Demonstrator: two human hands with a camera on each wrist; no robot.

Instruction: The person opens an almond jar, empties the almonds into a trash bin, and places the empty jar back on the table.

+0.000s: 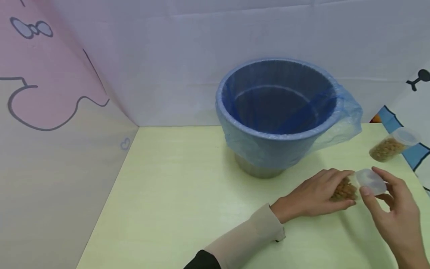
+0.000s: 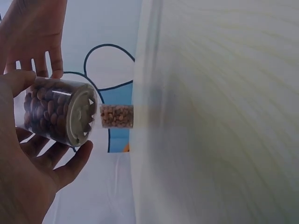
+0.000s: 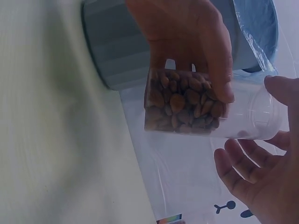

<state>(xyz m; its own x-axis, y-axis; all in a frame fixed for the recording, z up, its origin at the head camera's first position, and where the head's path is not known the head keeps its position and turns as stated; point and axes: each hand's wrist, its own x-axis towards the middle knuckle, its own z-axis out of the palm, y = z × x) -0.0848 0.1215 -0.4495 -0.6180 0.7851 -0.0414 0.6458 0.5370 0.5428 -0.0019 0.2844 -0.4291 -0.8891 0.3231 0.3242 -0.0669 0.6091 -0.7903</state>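
Note:
A clear plastic jar (image 1: 346, 189), partly filled with small brown nut-like pieces, is held above the table at the right. Its cap (image 1: 371, 181) is whitish and translucent. My left hand (image 1: 317, 194) grips the jar's body from the left, thumb on one side and fingers on the other. At the capped end, my right hand (image 1: 398, 205) holds the cap between thumb and fingers. The right wrist view shows the brown pieces (image 3: 184, 102) gathered toward the base, with the capped end see-through. In the left wrist view the jar's round base (image 2: 82, 115) faces the table.
A bin (image 1: 260, 151) lined with a thin blue bag stands at the back middle, the bag bulging out at its right. A second capped jar (image 1: 386, 149) of similar pieces stands near the table's right edge. Printed cloth (image 1: 188, 67) hangs behind the table (image 1: 161, 209).

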